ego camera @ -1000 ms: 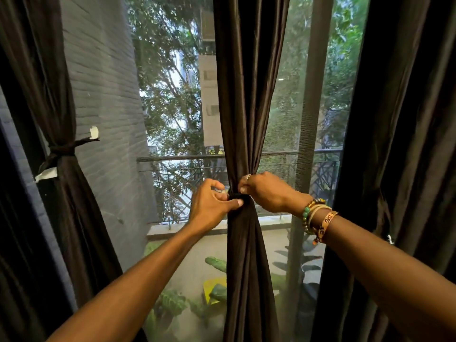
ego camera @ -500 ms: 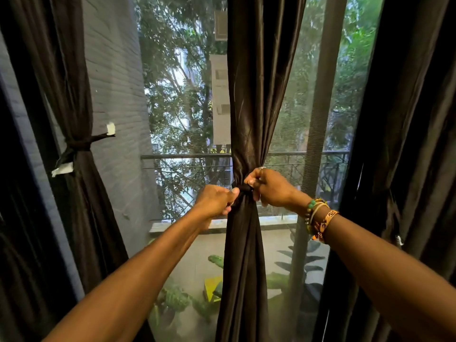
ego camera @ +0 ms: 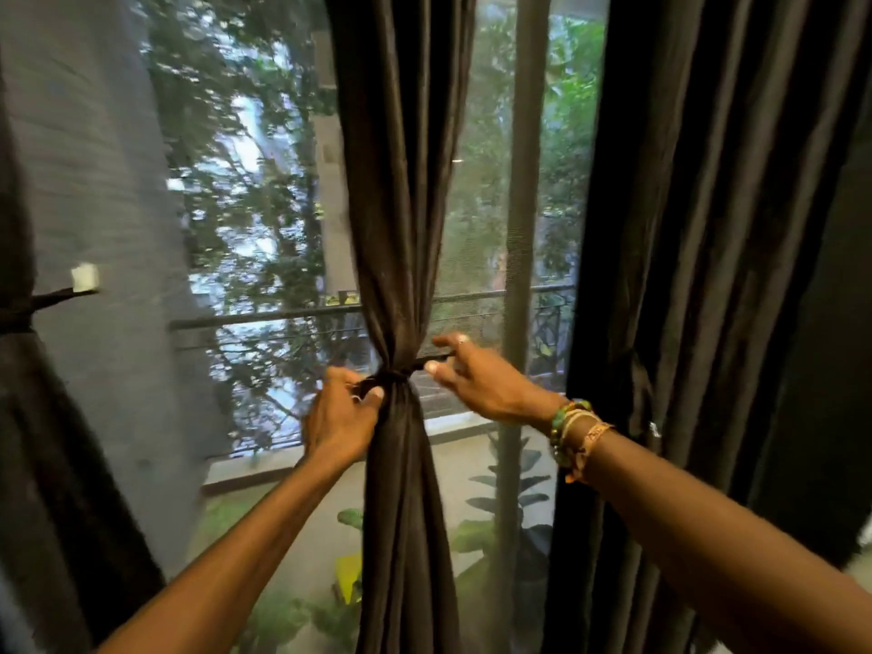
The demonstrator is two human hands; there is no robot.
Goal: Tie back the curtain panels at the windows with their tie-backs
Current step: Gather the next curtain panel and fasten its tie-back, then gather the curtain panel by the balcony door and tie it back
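A thin dark tie-back (ego camera: 396,374) cinches the brown curtain panel (ego camera: 401,228) between the grips. The left hand (ego camera: 337,420) pinches one end in its grip; the right hand (ego camera: 476,384) has its grip spread apart beside the other.

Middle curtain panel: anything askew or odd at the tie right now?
Nothing damaged. The thin dark tie-back cinches the dark brown middle curtain panel, but one tail juts sideways toward the right hand instead of hanging.
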